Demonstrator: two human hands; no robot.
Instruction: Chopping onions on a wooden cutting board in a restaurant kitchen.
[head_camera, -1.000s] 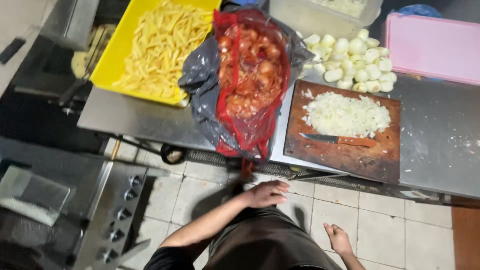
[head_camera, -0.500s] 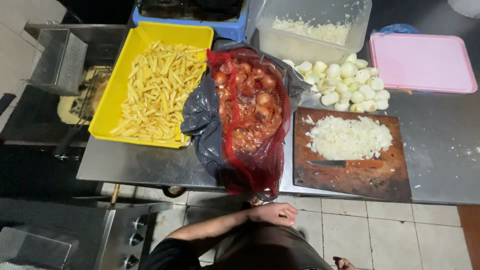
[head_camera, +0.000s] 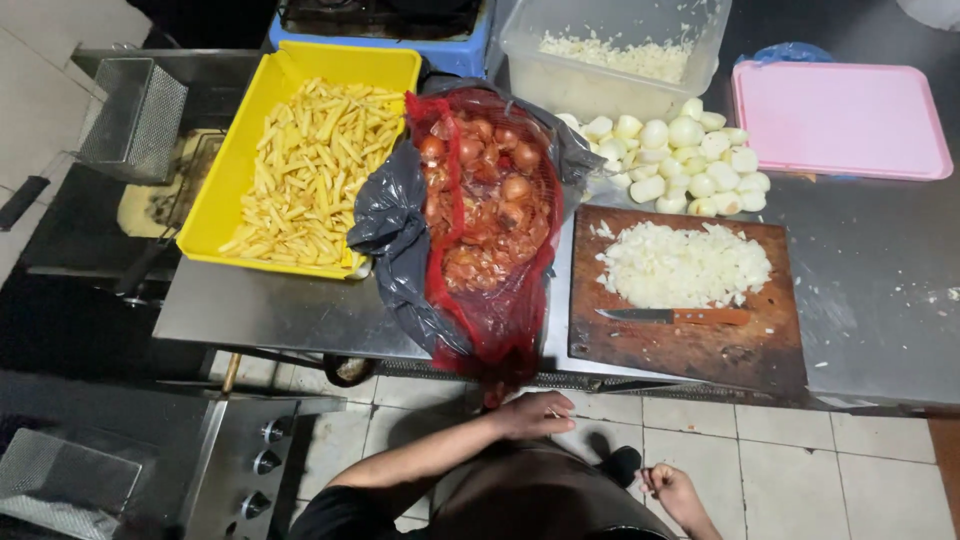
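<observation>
Hanging below the counter edge, the left hand lies loosely curled and empty near the red onion sack; the right hand pinches something tiny, lower right.

A big working kitchen is being shown, like one in a place that sells food. A steel table is being used for lots of food at once: a yellow tray is being filled with cut fries, and chopped onion is being piled on a board. A fry basket is being kept beside a fryer.
</observation>
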